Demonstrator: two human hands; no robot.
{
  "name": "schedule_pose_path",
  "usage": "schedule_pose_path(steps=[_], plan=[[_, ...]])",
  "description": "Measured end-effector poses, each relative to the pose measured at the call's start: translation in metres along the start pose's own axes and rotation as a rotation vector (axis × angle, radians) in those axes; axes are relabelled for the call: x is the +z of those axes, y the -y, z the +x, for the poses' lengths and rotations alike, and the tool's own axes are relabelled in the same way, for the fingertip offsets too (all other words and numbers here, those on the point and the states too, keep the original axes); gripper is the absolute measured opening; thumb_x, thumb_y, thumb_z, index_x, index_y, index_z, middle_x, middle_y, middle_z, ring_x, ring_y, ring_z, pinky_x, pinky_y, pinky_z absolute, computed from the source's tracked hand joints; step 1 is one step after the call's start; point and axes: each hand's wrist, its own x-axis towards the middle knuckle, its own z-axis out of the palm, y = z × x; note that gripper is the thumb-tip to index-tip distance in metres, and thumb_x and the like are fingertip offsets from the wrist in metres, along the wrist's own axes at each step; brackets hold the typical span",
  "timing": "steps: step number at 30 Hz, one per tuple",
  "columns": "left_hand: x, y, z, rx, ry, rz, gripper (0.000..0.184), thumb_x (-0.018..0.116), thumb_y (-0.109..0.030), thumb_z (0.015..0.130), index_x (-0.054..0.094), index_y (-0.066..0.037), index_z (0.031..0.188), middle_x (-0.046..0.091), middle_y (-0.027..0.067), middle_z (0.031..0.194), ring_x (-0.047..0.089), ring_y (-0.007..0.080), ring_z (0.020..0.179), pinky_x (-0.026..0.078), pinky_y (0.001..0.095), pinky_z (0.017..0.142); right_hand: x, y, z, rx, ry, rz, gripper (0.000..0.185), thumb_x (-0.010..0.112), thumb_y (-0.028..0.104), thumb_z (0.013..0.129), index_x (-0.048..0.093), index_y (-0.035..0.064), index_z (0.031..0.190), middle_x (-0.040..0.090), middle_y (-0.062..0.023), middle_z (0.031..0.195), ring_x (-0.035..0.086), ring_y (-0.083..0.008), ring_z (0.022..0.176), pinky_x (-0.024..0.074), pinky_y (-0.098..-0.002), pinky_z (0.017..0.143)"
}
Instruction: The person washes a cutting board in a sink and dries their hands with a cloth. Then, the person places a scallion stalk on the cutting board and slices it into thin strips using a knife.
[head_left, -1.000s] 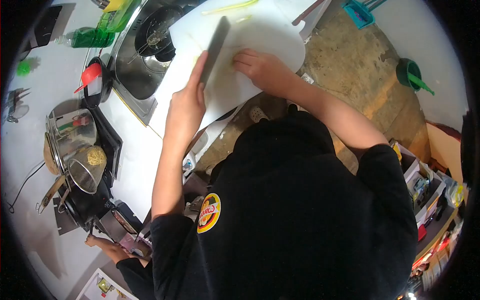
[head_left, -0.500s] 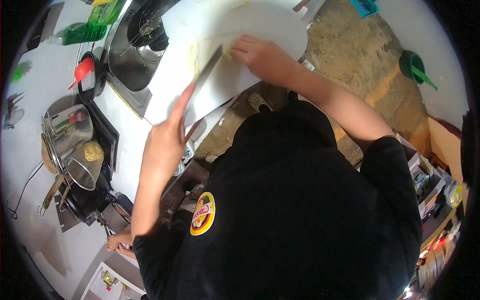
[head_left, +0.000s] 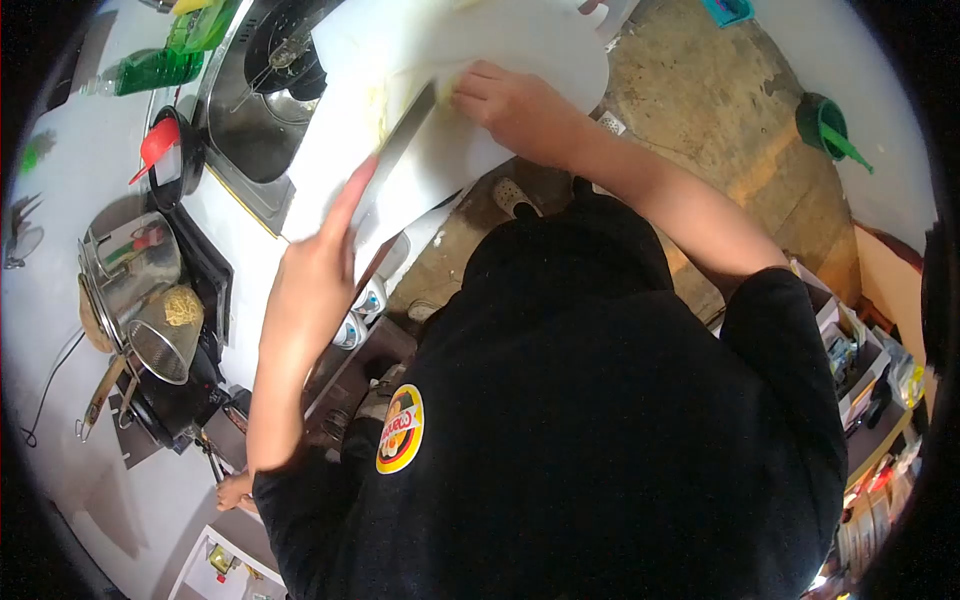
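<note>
My left hand (head_left: 315, 275) is closed round the handle of a knife (head_left: 408, 125), with a finger stretched along its spine. The blade slants over a large white cutting board (head_left: 535, 35), its tip close to my right fingers. My right hand (head_left: 515, 108) is bent with its fingertips pressed down on a pale yellow-green vegetable piece (head_left: 447, 98), mostly hidden and blurred. Left of the blade lies a strip of pale cut vegetable (head_left: 377, 108) on the board; I cannot make out its kind.
Left of the board is a metal sink (head_left: 240, 135) holding a dark pan and a whisk-like tool. Farther left stand a red ladle (head_left: 160, 143), a clear pot (head_left: 140, 262) and a strainer (head_left: 160, 350). Another person's hand (head_left: 235, 491) shows at lower left.
My left hand and the knife have shifted slightly left, and the blade tip a little upward. My right hand stays on the vegetable piece. The whole view has slid slightly left.
</note>
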Motion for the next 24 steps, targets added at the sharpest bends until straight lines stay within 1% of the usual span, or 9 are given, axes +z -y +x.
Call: schedule_pose_path(steps=[2, 5, 11, 14, 16, 19, 21, 23, 24], plan=[[-0.006, 0.013, -0.021, -0.034, 0.004, -0.029, 0.067, 0.050, -0.002, 0.093, 0.028, -0.032, 0.149, 0.060, 0.0297, 0.081, 0.059, 0.0485, 0.081, 0.037, 0.0371, 0.057, 0.000, -0.001, 0.002, 0.017, -0.030, 0.022, 0.010, 0.059, 0.006, 0.076, 0.064, 0.0039, 0.085, 0.059, -0.0046, 0.093, 0.057, -0.0205, 0.099, 0.0553, -0.0292, 0.079], [-0.020, 0.002, -0.017, -0.142, 0.094, -0.007, 0.069, 0.051, 0.000, 0.093, 0.028, -0.033, 0.149, 0.060, 0.0302, 0.081, 0.059, 0.0486, 0.081, 0.044, 0.0335, 0.060, 0.000, 0.000, 0.002, -0.008, -0.014, 0.020, 0.010, 0.059, 0.007, 0.076, 0.065, 0.0044, 0.085, 0.059, -0.0046, 0.092, 0.057, -0.0204, 0.099, 0.0539, -0.0297, 0.081], [-0.009, -0.022, 0.036, 0.010, 0.039, -0.038, 0.061, 0.048, -0.007, 0.096, 0.029, -0.029, 0.149, 0.060, 0.0300, 0.080, 0.059, 0.0489, 0.080, 0.032, 0.0457, 0.060, -0.001, 0.001, 0.003, -0.046, -0.037, -0.083, 0.010, 0.059, 0.007, 0.076, 0.065, 0.0050, 0.083, 0.060, -0.0046, 0.089, 0.057, -0.0206, 0.098, 0.0528, -0.0305, 0.083], [-0.004, -0.008, 0.017, 0.024, 0.031, -0.049, 0.066, 0.049, -0.002, 0.094, 0.028, -0.030, 0.150, 0.061, 0.0308, 0.083, 0.060, 0.0483, 0.085, 0.038, 0.0519, 0.066, -0.002, 0.003, 0.002, -0.011, -0.026, -0.077, 0.009, 0.060, 0.007, 0.076, 0.065, 0.0050, 0.083, 0.059, -0.0034, 0.089, 0.058, -0.0200, 0.096, 0.0529, -0.0299, 0.083], [-0.004, 0.004, -0.010, -0.078, 0.056, -0.017, 0.074, 0.049, 0.005, 0.087, 0.030, -0.031, 0.149, 0.064, 0.0279, 0.098, 0.062, 0.0454, 0.083, 0.044, 0.0558, 0.069, -0.003, 0.003, 0.002, 0.018, -0.014, -0.015, 0.008, 0.060, 0.008, 0.076, 0.065, 0.0054, 0.082, 0.060, -0.0024, 0.088, 0.059, -0.0190, 0.095, 0.0534, -0.0295, 0.081], [-0.015, 0.010, -0.024, -0.084, 0.086, 0.029, 0.077, 0.049, 0.008, 0.086, 0.030, -0.032, 0.149, 0.063, 0.0247, 0.110, 0.062, 0.0449, 0.087, 0.044, 0.0561, 0.069, -0.002, 0.004, 0.002, 0.041, -0.038, 0.014, 0.008, 0.060, 0.008, 0.076, 0.065, 0.0056, 0.082, 0.060, -0.0022, 0.088, 0.059, -0.0184, 0.095, 0.0542, -0.0292, 0.079], [-0.009, 0.006, -0.006, -0.018, 0.015, -0.006, 0.072, 0.048, 0.005, 0.089, 0.030, -0.031, 0.149, 0.064, 0.0275, 0.099, 0.062, 0.0455, 0.083, 0.045, 0.0560, 0.068, -0.005, 0.004, 0.003, 0.035, 0.018, 0.005, 0.015, 0.060, 0.005, 0.075, 0.064, 0.0036, 0.089, 0.061, -0.0046, 0.093, 0.060, -0.0204, 0.096, 0.0541, -0.0303, 0.079], [-0.010, -0.011, 0.021, 0.044, 0.007, -0.060, 0.067, 0.049, -0.001, 0.095, 0.028, -0.029, 0.151, 0.061, 0.0301, 0.108, 0.058, 0.0475, 0.097, 0.049, 0.0462, 0.078, -0.006, 0.005, 0.002, 0.034, 0.080, -0.009, 0.022, 0.059, 0.003, 0.075, 0.064, 0.0015, 0.096, 0.062, -0.0071, 0.098, 0.061, -0.0223, 0.097, 0.0540, -0.0313, 0.079], [-0.012, -0.020, 0.032, 0.043, 0.009, -0.068, 0.067, 0.049, -0.001, 0.095, 0.028, -0.029, 0.151, 0.061, 0.0301, 0.108, 0.058, 0.0475, 0.097, 0.049, 0.0462, 0.078, -0.006, 0.004, 0.002, 0.011, 0.052, -0.040, 0.021, 0.059, 0.003, 0.075, 0.064, 0.0016, 0.096, 0.062, -0.0069, 0.098, 0.061, -0.0221, 0.097, 0.0542, -0.0309, 0.079]])
